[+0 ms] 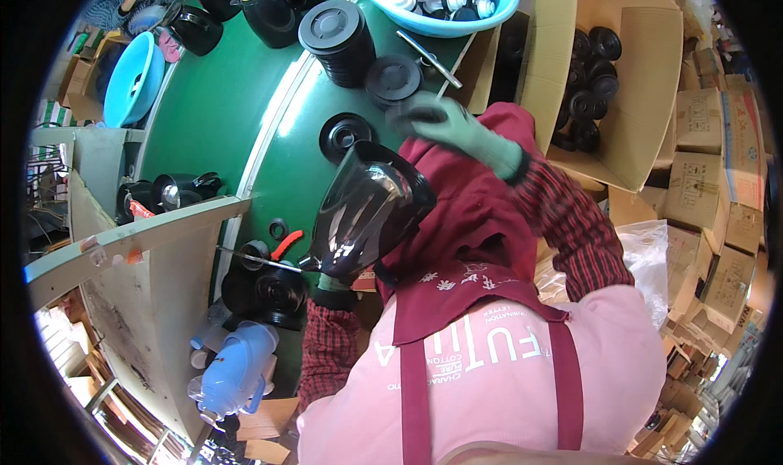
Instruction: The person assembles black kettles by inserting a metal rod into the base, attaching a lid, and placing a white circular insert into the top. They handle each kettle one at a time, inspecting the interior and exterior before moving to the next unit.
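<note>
A dark glossy jug-like vessel [367, 212], wide at one end and narrow at the other, lies tilted over the table's near edge and my lap. My left hand [333, 284], in a green glove, is under its narrow end and holds it; the vessel hides the fingers. My right hand [449, 126], in a green glove with dark fingers, is smeared by motion beside a round black lid [394, 80]. Whether it holds anything I cannot make out. A black ringed disc [345, 139] lies by the vessel's rim. Beyond it stands a stack of black lids [338, 45].
A light blue basin [444, 29] of black and white parts stands at the far edge, near a metal rod [428, 57]. An open carton [644, 98] with black round parts is on the right. A grey frame [155, 236] and orange piece [285, 245] are left.
</note>
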Motion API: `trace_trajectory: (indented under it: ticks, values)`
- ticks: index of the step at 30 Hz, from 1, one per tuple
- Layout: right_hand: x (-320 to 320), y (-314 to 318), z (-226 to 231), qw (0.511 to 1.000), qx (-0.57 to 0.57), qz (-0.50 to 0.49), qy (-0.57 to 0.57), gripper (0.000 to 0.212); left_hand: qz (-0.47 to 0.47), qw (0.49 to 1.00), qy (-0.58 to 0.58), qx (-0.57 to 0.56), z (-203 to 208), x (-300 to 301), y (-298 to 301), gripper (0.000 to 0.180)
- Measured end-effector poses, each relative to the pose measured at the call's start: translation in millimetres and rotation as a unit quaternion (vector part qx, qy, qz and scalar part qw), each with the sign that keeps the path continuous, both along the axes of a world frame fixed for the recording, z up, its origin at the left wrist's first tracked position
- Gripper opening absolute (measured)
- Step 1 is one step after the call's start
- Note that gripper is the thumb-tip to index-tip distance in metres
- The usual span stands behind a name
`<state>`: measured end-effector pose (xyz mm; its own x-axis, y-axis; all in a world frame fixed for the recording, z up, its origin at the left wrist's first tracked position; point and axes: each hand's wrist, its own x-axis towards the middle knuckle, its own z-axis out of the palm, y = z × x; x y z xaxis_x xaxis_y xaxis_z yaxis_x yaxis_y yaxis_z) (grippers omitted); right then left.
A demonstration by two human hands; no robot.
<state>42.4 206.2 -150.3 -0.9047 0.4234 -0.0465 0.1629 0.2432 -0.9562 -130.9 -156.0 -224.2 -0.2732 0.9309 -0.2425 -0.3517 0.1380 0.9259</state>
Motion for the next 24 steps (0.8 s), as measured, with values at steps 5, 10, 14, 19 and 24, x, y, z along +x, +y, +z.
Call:
trace_trajectory:
  ticks: [5, 10, 14, 19, 24]
  values:
    - [-104, 56, -91, 0.823, 0.438, -0.229, -0.28, 0.123, 0.065, 0.997, 0.025, -0.02, 10, 6, -1, 0.046]
    - [-126, 52, -97, 0.824, 0.401, -0.142, -0.375, 0.123, 0.103, 0.993, 0.044, -0.025, 10, 10, 1, 0.048]
    - [-88, 40, -83, 0.886, 0.344, -0.259, -0.169, 0.11, 0.079, 0.994, 0.065, -0.027, 17, -7, 1, 0.049]
    - [10, -49, 9, 0.893, -0.35, -0.042, 0.279, 0.106, 0.019, 0.995, 0.093, -0.024, 21, -18, 8, 0.05]
    - [54, -88, 49, 0.967, -0.175, -0.045, 0.179, 0.106, -0.029, 0.99, 0.136, -0.015, 20, -1, 24, 0.052]
